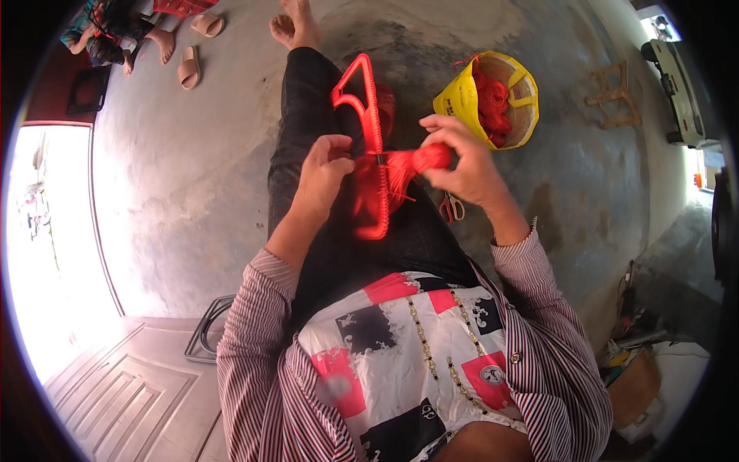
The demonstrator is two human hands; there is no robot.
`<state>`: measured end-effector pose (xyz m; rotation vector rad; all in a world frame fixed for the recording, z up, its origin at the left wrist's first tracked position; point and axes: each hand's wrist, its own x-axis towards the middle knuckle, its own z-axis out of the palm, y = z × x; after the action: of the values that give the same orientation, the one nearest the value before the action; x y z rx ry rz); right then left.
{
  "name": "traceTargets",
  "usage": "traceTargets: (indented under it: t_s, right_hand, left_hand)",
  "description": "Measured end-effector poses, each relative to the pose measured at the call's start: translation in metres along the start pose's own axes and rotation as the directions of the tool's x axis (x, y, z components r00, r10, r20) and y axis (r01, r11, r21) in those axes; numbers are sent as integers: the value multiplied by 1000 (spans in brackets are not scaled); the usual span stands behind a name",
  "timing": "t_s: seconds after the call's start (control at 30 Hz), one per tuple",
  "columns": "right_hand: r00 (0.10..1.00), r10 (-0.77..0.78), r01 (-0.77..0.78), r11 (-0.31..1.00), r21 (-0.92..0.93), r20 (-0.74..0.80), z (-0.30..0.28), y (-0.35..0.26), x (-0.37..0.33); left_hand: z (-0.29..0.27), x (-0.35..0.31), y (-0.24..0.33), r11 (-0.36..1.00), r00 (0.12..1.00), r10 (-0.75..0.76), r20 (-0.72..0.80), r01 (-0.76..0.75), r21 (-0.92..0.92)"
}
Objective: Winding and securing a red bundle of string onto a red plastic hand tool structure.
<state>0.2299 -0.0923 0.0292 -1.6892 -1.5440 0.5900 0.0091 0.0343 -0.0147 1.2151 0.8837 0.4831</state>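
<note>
A red work piece, a rigid looped frame wrapped in red cord (pixel 372 115), stands on edge over my lap. Red netting or thread hangs by its lower part, partly blurred. My left hand (pixel 325 171) is beside the frame's left side, its fingers curled and pinched together; what they hold, if anything, is hidden. To the right of the frame, my right hand (pixel 468 165) grips a ball of red yarn (pixel 433 158) between thumb and fingers. Loose strands run from the ball to the frame. A dark strip shows where the strands meet the frame.
On the floor ahead right stands a yellow bucket (pixel 464 98) with red yarn (pixel 493 104) inside. Scissors (pixel 452 206) lie beside my right thigh. A small wooden stool (pixel 616 96) is farther right. Sandals (pixel 189 68) and another person's foot (pixel 163 42) are far left.
</note>
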Motion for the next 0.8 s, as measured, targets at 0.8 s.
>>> traceTargets:
  t_s: [0.8]
  right_hand:
    - [976, -78, 156, -389, 908, -202, -94, -16, 20]
  left_hand:
    - [30, 6, -19, 808, 915, -294, 278, 393, -438]
